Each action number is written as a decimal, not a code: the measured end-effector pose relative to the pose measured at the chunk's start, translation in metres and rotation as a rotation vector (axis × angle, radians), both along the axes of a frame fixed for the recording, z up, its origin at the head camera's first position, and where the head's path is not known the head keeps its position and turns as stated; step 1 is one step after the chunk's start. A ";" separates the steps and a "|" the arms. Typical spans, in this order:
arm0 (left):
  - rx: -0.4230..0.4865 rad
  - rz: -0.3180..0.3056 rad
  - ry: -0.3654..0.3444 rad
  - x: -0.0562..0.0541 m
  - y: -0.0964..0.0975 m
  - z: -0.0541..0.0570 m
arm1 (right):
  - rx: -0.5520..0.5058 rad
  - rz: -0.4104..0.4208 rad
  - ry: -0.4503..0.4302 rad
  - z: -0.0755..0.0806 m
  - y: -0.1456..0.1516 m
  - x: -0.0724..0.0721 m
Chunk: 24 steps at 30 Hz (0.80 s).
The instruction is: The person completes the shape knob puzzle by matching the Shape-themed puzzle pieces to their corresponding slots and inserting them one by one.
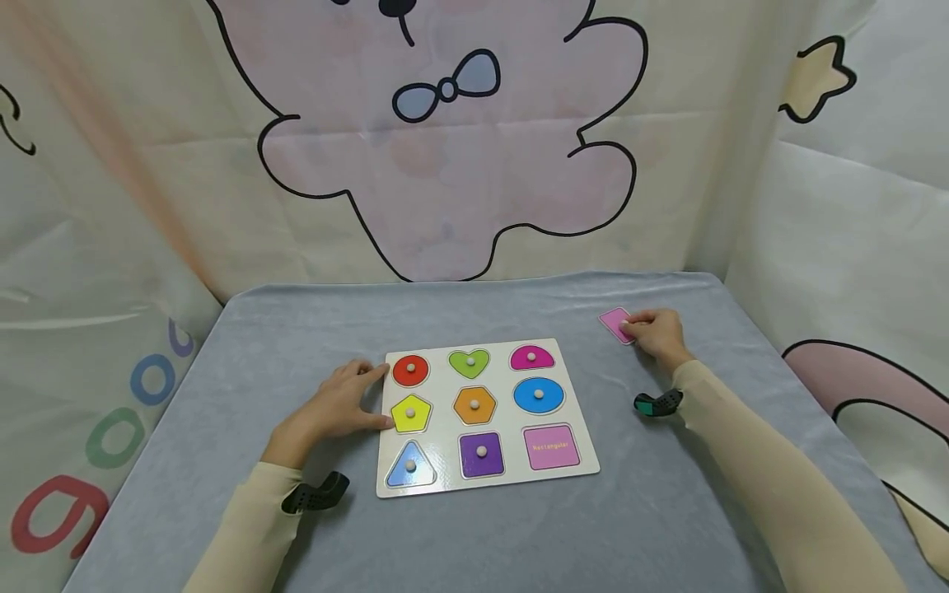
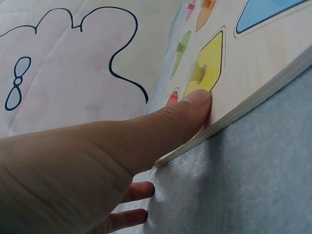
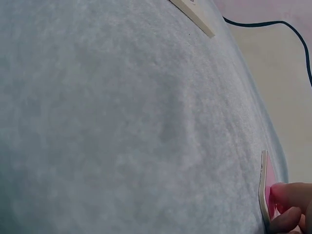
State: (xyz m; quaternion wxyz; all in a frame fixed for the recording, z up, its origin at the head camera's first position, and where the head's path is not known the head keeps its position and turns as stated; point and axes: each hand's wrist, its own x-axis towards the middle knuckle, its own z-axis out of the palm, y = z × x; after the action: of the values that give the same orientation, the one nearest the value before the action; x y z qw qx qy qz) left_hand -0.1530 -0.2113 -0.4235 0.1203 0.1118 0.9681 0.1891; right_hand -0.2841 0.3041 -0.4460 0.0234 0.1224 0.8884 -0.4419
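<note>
A white wooden shape-puzzle board (image 1: 448, 461) lies on the cloth-covered table, with knobbed pieces in most of its recesses. The pink recess (image 1: 552, 447) at its near right corner holds no piece and bears the printed word "Rectangular". My left hand (image 1: 334, 409) is at the board's left edge. Its thumb (image 2: 170, 119) rests on the board beside the yellow pentagon piece (image 2: 210, 63), while a fingertip meets the upper left corner. To the right, beyond the board, my right hand (image 1: 658, 336) pinches a pink rectangular puzzle piece (image 1: 614, 323) close over the cloth; the fingers hide its knob.
Grey-blue cloth (image 1: 504, 543) covers the table, including the stretch between board and right hand. Printed fabric curtains (image 1: 445, 181) stand along the back and both sides. Each wrist wears a dark band.
</note>
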 end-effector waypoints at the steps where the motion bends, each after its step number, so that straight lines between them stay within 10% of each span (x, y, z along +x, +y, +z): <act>1: 0.000 -0.001 0.000 0.000 0.000 0.000 | 0.001 -0.001 0.003 -0.001 0.000 0.000; 24: -0.001 0.011 -0.004 0.000 0.001 -0.003 | 0.112 0.104 0.106 0.001 0.000 0.007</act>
State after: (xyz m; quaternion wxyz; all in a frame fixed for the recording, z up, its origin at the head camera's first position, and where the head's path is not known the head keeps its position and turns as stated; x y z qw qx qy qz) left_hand -0.1528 -0.2099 -0.4265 0.1212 0.1059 0.9686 0.1895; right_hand -0.2770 0.3041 -0.4449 -0.0076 0.0539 0.9168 -0.3956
